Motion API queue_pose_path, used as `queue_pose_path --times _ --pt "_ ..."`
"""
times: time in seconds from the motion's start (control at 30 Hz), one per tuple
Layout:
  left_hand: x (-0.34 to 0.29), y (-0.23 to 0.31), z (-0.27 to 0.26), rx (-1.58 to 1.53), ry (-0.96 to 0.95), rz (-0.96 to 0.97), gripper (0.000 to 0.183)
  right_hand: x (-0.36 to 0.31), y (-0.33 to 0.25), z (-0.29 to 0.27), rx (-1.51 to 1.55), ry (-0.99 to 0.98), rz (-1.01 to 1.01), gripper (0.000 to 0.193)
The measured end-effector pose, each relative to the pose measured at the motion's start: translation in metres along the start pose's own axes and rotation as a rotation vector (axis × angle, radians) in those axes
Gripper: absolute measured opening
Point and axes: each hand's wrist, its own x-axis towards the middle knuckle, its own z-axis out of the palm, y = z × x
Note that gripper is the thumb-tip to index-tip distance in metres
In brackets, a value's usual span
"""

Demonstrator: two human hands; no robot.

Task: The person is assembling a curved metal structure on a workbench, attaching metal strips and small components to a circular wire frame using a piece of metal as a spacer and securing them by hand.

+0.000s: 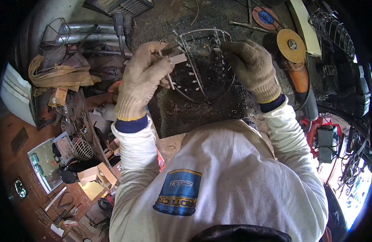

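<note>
A round, dark rod frame [192,64] is lying on a blackened plate [174,119]; the left hand [139,78] is pinching a flat strip [178,59]; the half-curled right hand [252,66] is hiding its fingertips, any hold indeterminable.

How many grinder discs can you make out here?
2: an orange disc with a blue centre lies on the workbench, and a yellow-brown disc sits on the angle grinder beside the right hand. Others may be hidden in clutter.

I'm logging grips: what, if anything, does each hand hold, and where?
The left hand holds a flat pale strip by its left end; whether the right hand grips the round metal frame cannot be told.
</note>
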Motion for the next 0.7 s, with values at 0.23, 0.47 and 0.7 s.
queue_pose_path --times 0.23,0.47,0.7 --pt "0.009 0.001 0.013 0.151 0.051 -0.025 0.037 -0.005 0.004 0.009 -0.063 -0.006 -0.070 0.018" --pt "0.009 0.004 0.015 0.159 0.079 0.000 0.035 0.000 -0.003 0.013 0.041 0.001 -0.188 0.022" --pt "0.011 0.003 0.015 0.142 0.059 -0.016 0.033 0.010 -0.008 0.021 0.039 -0.064 -0.300 0.025"
